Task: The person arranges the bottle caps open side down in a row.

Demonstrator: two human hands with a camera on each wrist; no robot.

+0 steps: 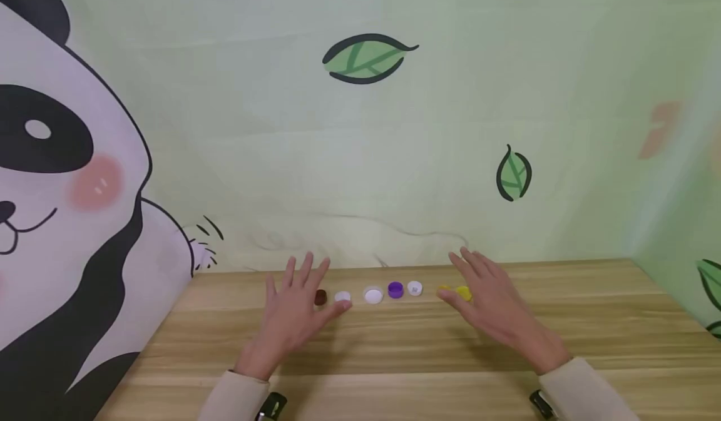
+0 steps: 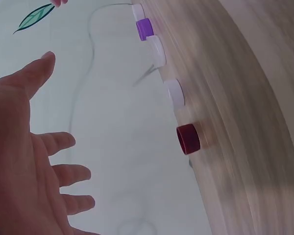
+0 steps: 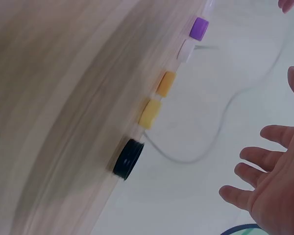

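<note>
A row of bottle caps lies along the back of the wooden table. My left hand (image 1: pixel 293 318) is held above its left end with fingers spread, holding nothing. Nearest to that hand are a dark red cap (image 2: pixel 188 139) and a white cap (image 2: pixel 175 93). Between the hands sit a wider white cap (image 1: pixel 373 295), a purple cap (image 1: pixel 395 290) and a small white cap (image 1: pixel 415 288). Over the right end hovers my right hand (image 1: pixel 496 302), also empty, its fingers extended. Close to it are an orange cap (image 3: pixel 166 83), a yellow cap (image 3: pixel 150 114) and a black cap (image 3: pixel 128 159), the black one hidden in the head view.
The wooden table (image 1: pixel 394 358) meets a pale green backdrop (image 1: pixel 270 177) right behind the caps. Printed on that backdrop are a large panda (image 1: pixel 112 239) at left and several leaves. Its right side panel (image 1: pixel 681 233) borders the table's right edge.
</note>
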